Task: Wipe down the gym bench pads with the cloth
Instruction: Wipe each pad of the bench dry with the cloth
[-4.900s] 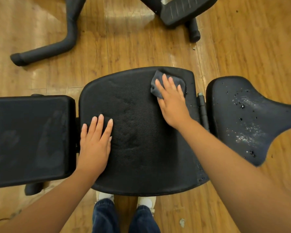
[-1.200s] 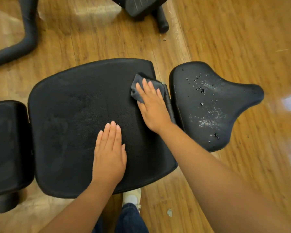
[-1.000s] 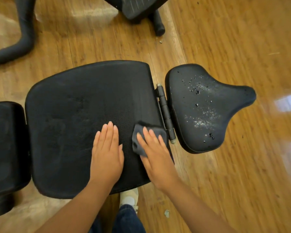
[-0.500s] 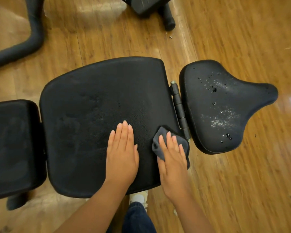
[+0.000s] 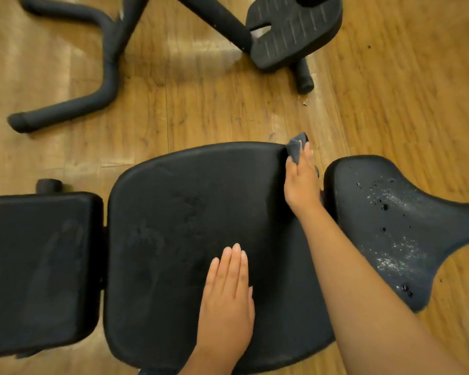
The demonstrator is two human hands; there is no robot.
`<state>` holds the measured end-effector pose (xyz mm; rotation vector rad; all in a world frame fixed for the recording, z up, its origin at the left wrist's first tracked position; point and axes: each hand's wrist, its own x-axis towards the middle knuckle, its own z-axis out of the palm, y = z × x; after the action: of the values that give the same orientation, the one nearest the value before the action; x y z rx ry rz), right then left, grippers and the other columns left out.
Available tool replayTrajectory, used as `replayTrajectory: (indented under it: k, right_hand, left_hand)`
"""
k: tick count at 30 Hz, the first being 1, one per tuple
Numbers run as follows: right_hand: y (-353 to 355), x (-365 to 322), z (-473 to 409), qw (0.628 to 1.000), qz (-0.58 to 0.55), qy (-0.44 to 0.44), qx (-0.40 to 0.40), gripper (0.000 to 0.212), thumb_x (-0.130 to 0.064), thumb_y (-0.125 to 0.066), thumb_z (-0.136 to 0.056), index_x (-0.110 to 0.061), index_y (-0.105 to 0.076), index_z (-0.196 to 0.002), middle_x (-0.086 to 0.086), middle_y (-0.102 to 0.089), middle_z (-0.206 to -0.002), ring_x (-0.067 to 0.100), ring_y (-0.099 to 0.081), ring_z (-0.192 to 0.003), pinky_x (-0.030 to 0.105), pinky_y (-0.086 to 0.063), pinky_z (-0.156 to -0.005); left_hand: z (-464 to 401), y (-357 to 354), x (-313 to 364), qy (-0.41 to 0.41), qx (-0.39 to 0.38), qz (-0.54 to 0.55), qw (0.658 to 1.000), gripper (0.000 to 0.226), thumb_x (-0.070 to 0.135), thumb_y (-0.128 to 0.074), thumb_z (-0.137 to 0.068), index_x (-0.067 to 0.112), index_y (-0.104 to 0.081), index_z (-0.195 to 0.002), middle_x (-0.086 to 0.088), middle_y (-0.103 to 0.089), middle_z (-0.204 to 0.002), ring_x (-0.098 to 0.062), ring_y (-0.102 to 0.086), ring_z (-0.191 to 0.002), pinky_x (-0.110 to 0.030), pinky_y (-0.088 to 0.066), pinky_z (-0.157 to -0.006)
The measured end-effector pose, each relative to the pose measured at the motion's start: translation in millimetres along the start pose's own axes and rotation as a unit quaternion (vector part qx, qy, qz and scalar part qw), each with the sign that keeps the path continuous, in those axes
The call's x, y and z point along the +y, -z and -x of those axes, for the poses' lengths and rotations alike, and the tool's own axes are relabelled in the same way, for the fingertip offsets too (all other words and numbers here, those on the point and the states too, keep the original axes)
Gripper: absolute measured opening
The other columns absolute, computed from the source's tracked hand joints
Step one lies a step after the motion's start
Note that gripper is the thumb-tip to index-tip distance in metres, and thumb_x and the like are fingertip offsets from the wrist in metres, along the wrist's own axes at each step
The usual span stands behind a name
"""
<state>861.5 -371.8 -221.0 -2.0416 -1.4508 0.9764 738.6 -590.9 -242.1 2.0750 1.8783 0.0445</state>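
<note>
Right hand reaches to the far right corner of the middle bench pad, its grip closed around a dark grey cloth pinched between thumb and fingers; the cloth bunches up beyond the fingertips and overhangs the pad's far edge. Left hand lies nearer the body and to the left of that grip, its own grip apart: palm down, fingers straight and together, resting flat on the same pad. Just right of the right-hand grip, across a narrow gap, sits the contoured seat pad, speckled with droplets and pale flecks. Well left of both hands lies the rectangular end pad, showing faint smears. Beyond the cloth, on the wooden floor, stand a ribbed black foot plate and a curved black tubular frame of another machine
</note>
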Motion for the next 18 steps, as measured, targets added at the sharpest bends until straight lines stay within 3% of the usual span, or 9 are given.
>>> replayTrajectory:
  k: [3, 6, 9, 12, 18]
  right_hand:
    - [-7.1, -3.8, -10.3, 0.998, 0.048, 0.027, 0.006, 0.050, -0.020, -0.031, -0.101, -0.012, -0.014, -0.148, 0.004, -0.008, -0.157, 0.016, 0.001, -0.144, 0.027, -0.003, -0.113]
    - [-9.3, -3.3, -10.5, 0.997, 0.065, 0.030, 0.012, 0.050, -0.020, -0.031, -0.101, -0.009, -0.014, -0.147, 0.006, -0.009, -0.157, 0.018, 0.001, -0.144, 0.029, -0.003, -0.115]
    - [-14.6, -9.0, -7.3, 0.993, 0.107, 0.048, 0.019, 0.049, -0.019, -0.031, -0.101, -0.009, -0.016, -0.147, 0.008, -0.011, -0.156, 0.019, 0.000, -0.144, 0.034, -0.002, -0.117]
    - [-25.0, -13.3, -6.6, 0.978, 0.193, 0.071, 0.039, 0.048, -0.017, -0.029, -0.100, -0.011, -0.020, -0.147, 0.008, -0.013, -0.156, 0.021, -0.003, -0.144, 0.036, -0.001, -0.117]
    - [-41.1, -27.2, -2.1, 0.966, 0.232, 0.106, 0.033, 0.048, -0.016, -0.030, -0.100, -0.009, -0.022, -0.146, 0.009, -0.017, -0.155, 0.022, -0.005, -0.144, 0.036, 0.001, -0.116]
  left_hand:
    - [-1.6, -0.5, -0.5, 0.002, 0.010, 0.004, 1.000, 0.052, 0.027, -0.012, -0.099, 0.000, -0.028, -0.140, -0.016, -0.033, -0.149, -0.027, -0.026, -0.137, -0.042, -0.015, -0.112]
    - [-1.3, -1.8, 0.0, 0.000, 0.017, 0.010, 1.000, 0.060, 0.029, -0.029, -0.092, -0.002, -0.023, -0.143, -0.014, -0.030, -0.149, -0.027, -0.026, -0.138, -0.042, -0.014, -0.113]
    - [-0.8, -2.6, -0.9, -0.003, 0.021, 0.017, 1.000, 0.066, 0.030, -0.032, -0.089, 0.000, -0.015, -0.145, -0.013, -0.028, -0.149, -0.027, -0.025, -0.138, -0.041, -0.013, -0.113]
    - [-1.2, -4.1, -1.5, -0.001, 0.026, 0.013, 1.000, 0.059, 0.029, -0.027, -0.093, -0.001, -0.021, -0.144, -0.013, -0.028, -0.150, -0.027, -0.025, -0.138, -0.041, -0.013, -0.113]
    - [-1.6, -3.6, -2.1, -0.003, 0.017, 0.043, 0.999, 0.054, 0.027, -0.032, -0.092, 0.001, -0.032, -0.139, -0.015, -0.037, -0.146, -0.026, -0.029, -0.136, -0.041, -0.017, -0.111]
